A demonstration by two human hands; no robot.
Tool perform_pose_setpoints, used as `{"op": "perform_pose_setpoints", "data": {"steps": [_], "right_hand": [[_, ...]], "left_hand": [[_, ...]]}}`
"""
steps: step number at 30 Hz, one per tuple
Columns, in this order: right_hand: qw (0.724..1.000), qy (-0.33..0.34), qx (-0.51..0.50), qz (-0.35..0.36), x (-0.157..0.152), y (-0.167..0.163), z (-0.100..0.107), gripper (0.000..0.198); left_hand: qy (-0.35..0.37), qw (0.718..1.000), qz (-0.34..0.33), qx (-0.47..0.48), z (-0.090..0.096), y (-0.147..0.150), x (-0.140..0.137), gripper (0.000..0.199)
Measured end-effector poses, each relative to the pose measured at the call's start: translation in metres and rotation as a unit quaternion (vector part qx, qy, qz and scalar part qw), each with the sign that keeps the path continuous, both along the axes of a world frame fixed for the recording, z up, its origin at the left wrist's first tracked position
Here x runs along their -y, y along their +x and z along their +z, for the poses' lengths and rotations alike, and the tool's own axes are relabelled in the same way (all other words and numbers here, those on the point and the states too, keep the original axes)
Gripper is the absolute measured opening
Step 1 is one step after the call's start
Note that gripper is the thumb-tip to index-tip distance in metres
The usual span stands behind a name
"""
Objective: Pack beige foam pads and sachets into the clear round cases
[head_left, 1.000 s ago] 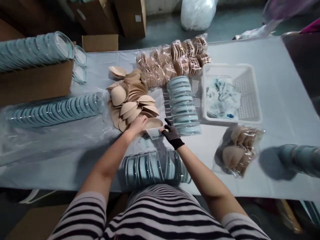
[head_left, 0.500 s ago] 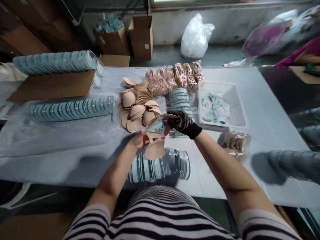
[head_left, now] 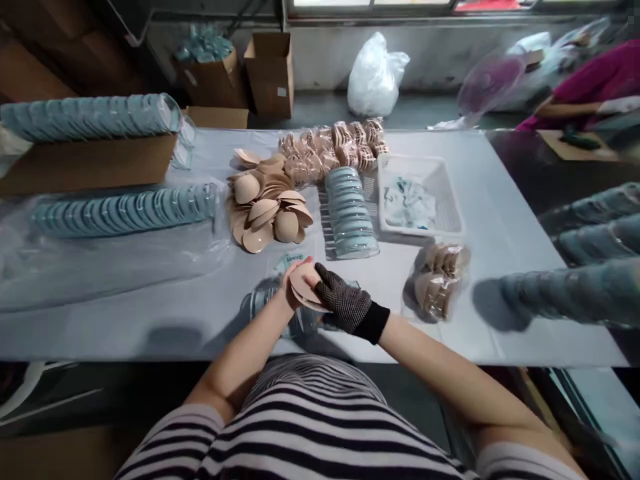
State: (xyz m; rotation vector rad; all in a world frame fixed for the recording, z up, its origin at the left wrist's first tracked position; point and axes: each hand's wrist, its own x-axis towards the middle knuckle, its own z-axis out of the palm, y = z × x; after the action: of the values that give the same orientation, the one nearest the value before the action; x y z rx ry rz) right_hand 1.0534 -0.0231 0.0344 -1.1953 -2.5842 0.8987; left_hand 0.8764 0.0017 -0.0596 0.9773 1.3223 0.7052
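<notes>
Close to my body, a few stacked beige bra cups (head_left: pixel 306 287) are gripped between both hands. My left hand (head_left: pixel 290 283), bare, is closed round their left side. My right hand (head_left: pixel 343 300), in a black dotted glove with bare fingertips, closes on their right side. A small clear packet with teal print (head_left: pixel 290 259) shows just above my left hand; I cannot tell whether the hand holds it. Below the hands lies a row of clear round cases with pale blue inside (head_left: pixel 260 300), partly hidden. A loose pile of bra cups (head_left: pixel 267 207) lies ahead.
Bagged bra cups (head_left: pixel 345 147) line the table's far side. A white basket (head_left: pixel 455 200) holds printed packets. More cases (head_left: pixel 350 213) stand on a rack; further rows (head_left: pixel 125 210) lie left. Another bag of cups (head_left: pixel 440 283) sits right. A person in magenta (head_left: pixel 600 87) is at the far right.
Both hands have come down toward my body, bringing the cups together into a stack. The printed packet that lay over the cups now shows above my left hand. The view has shifted slightly.
</notes>
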Motion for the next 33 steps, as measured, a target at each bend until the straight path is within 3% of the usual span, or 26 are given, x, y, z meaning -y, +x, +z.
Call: {"op": "perform_pose_setpoints", "data": {"steps": [2, 5, 6, 8, 10, 12, 15, 17, 21, 24, 28, 33], "right_hand": [[0.992, -0.022, 0.029, -0.120, 0.001, 0.009, 0.001, 0.073], [0.952, -0.090, -0.091, -0.278, 0.014, 0.039, -0.006, 0.056], [0.924, -0.114, -0.156, -0.331, 0.024, 0.050, -0.012, 0.056], [0.842, -0.141, -0.258, -0.452, 0.055, 0.068, -0.030, 0.062], [0.761, -0.144, -0.293, -0.561, 0.093, 0.075, -0.054, 0.067], [0.718, -0.147, -0.255, -0.631, 0.132, 0.073, -0.077, 0.066], [0.723, -0.143, -0.120, -0.665, 0.178, 0.059, -0.101, 0.061], [0.746, -0.114, -0.048, -0.654, 0.197, 0.047, -0.110, 0.061], [0.761, -0.074, 0.010, -0.644, 0.212, 0.032, -0.119, 0.064], [0.762, -0.077, 0.018, -0.643, 0.205, 0.030, -0.126, 0.060], [0.787, -0.076, 0.029, -0.612, 0.189, 0.036, -0.134, 0.057], [0.805, -0.077, 0.094, -0.580, 0.185, 0.045, -0.126, 0.042]], "left_hand": [[-0.021, 0.998, -0.014, 0.057, 0.002, 0.014, 0.000, 0.083], [0.009, 0.994, -0.065, 0.093, 0.000, 0.034, 0.005, 0.070], [0.052, 0.990, -0.111, 0.064, -0.002, 0.039, 0.007, 0.063], [0.142, 0.963, -0.228, -0.009, -0.008, 0.044, 0.010, 0.048], [0.208, 0.916, -0.340, -0.050, -0.014, 0.046, 0.010, 0.030], [0.268, 0.856, -0.434, -0.083, -0.021, 0.050, 0.008, 0.030], [0.358, 0.748, -0.533, -0.167, -0.028, 0.059, 0.006, 0.041], [0.370, 0.720, -0.553, -0.195, -0.031, 0.067, 0.008, 0.043], [0.360, 0.714, -0.567, -0.198, -0.036, 0.076, 0.018, 0.040], [0.358, 0.707, -0.581, -0.183, -0.040, 0.077, 0.022, 0.037], [0.357, 0.715, -0.577, -0.169, -0.044, 0.073, 0.017, 0.034], [0.361, 0.726, -0.555, -0.185, -0.043, 0.070, 0.013, 0.035]]}}
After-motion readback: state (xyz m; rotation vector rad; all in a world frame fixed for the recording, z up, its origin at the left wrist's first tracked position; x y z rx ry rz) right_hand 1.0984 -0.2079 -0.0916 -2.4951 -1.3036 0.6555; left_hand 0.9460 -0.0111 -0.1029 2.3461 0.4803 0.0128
